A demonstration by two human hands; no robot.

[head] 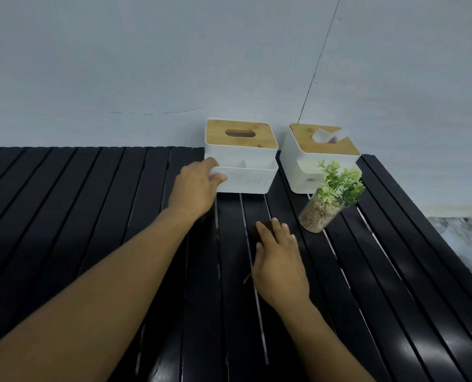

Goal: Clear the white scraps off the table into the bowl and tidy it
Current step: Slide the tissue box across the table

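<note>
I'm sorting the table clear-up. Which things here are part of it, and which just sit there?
In the job: left hand gripping the left tissue box; right hand over a dark object; slatted table.
Lying about: right tissue box, potted plant.

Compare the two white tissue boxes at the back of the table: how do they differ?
The left box has an empty slot in its lid; the right box has a tissue sticking out. The left hand grips the left box's front corner; nothing touches the right box, which sits partly behind the plant. Both are white with wooden lids.
</note>
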